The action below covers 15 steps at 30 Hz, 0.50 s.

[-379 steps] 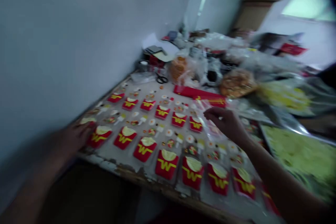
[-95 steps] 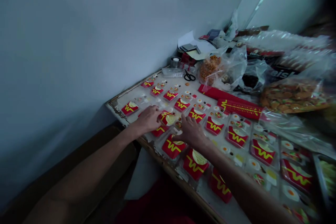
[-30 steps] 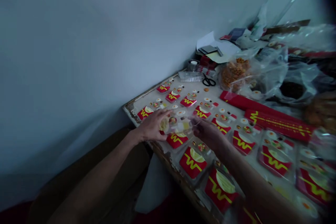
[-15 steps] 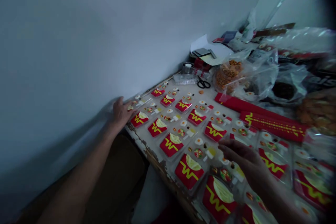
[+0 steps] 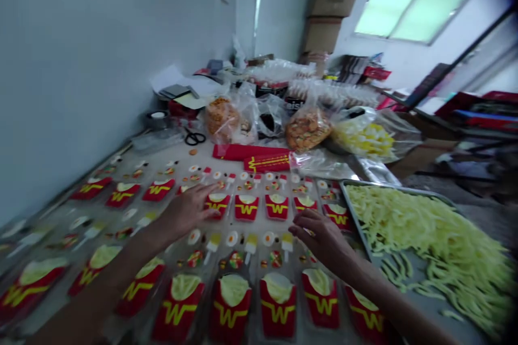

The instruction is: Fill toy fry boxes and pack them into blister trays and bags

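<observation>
Rows of clear packs cover the table, each holding a red fries box (image 5: 278, 307) with a yellow W and pale fries in its top. Small toy-like pieces lie above each box, such as a fried egg (image 5: 232, 238), a pizza (image 5: 236, 259) and a yellow-and-white popsicle shape (image 5: 251, 248). My left hand (image 5: 188, 210) hovers over the middle-left packs, fingers stretched and loosely spread. Farther right, my right hand (image 5: 321, 234) is held over the packs near the tray, its fingers slightly bent and apart. I see nothing held in either hand; whether the fingertips touch a pack is unclear.
A metal tray (image 5: 356, 215) heaped with pale yellow strips (image 5: 429, 226) stands at right. Behind the packs lie flat red sleeves (image 5: 267, 163), black scissors (image 5: 194, 137), a tape roll (image 5: 157, 118) and bags of small pieces (image 5: 308, 129). A wall (image 5: 81, 64) borders the left.
The view has swung right, bringing the tray of strips and the window into sight. My left hand has left the table's wall-side edge and is now over the middle packs, closer to my right hand.
</observation>
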Each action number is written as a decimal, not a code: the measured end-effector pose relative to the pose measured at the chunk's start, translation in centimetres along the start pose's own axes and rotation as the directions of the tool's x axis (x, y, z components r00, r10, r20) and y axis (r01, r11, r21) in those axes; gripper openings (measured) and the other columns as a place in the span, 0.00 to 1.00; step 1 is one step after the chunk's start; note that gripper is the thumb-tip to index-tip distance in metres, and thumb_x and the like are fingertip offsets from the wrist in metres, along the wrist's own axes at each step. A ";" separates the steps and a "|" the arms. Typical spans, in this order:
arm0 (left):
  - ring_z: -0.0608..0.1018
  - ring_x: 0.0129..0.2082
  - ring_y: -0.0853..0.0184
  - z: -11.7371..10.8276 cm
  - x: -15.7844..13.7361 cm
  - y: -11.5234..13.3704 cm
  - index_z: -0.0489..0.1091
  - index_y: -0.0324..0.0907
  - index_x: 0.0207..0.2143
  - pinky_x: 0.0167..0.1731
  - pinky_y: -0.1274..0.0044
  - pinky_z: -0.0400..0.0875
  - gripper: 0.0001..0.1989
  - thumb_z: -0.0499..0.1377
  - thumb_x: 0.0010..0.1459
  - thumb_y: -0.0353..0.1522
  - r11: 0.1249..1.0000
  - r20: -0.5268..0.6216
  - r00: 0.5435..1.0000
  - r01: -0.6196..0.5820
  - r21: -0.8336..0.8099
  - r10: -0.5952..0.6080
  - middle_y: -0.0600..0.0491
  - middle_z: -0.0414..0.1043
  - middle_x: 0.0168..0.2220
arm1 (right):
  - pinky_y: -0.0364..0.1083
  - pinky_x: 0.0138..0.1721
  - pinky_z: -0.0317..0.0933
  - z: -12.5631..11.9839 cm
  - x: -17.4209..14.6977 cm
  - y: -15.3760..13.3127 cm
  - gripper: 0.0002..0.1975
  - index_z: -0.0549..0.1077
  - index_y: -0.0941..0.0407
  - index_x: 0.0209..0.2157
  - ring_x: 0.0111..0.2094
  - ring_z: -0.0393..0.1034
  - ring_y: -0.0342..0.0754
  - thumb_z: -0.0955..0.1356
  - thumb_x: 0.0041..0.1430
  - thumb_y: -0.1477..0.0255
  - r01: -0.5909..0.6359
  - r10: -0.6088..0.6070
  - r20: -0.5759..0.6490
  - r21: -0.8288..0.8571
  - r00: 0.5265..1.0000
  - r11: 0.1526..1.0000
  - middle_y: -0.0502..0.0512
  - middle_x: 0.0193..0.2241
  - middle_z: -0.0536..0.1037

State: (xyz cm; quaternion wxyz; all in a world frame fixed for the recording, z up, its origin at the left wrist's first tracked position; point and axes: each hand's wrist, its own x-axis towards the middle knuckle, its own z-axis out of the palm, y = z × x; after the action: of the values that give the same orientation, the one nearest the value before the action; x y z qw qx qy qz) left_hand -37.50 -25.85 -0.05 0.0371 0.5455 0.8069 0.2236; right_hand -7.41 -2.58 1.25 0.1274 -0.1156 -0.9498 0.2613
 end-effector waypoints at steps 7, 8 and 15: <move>0.79 0.43 0.56 7.2 17.1 9.1 0.68 0.38 0.56 0.44 0.70 0.71 0.36 0.68 0.51 0.48 0.922 -0.111 0.963 0.195 -0.334 -0.244 0.42 0.77 0.47 | 0.63 0.60 0.60 -4.5 -3.4 6.6 0.36 0.66 0.51 0.62 0.68 0.50 0.62 0.63 0.52 0.87 -0.016 0.000 -0.079 -0.208 0.997 0.978 0.63 0.70 0.51; 0.79 0.40 0.58 8.3 19.3 10.3 0.68 0.38 0.56 0.40 0.71 0.70 0.38 0.70 0.48 0.48 0.869 -0.102 0.943 0.245 -0.429 -0.316 0.43 0.77 0.44 | 0.63 0.62 0.58 -5.0 -3.9 7.3 0.42 0.60 0.50 0.67 0.71 0.43 0.62 0.63 0.50 0.88 -0.024 0.012 -0.062 -0.197 0.998 0.980 0.61 0.72 0.43; 0.76 0.30 0.66 15.6 28.3 15.5 0.72 0.38 0.34 0.32 0.76 0.68 0.24 0.76 0.33 0.35 0.485 0.007 0.882 0.266 -0.833 -0.472 0.50 0.76 0.31 | 0.61 0.61 0.61 -7.1 -5.6 11.7 0.31 0.65 0.47 0.64 0.64 0.60 0.59 0.68 0.59 0.75 -0.166 0.163 -0.130 -0.010 0.978 0.986 0.61 0.65 0.61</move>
State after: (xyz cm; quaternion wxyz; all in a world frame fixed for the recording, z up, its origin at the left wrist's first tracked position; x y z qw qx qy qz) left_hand -30.77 9.27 -2.66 0.2401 0.2497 0.7087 0.6146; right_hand 1.80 8.90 -0.04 0.1650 -0.2115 -0.9295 0.2532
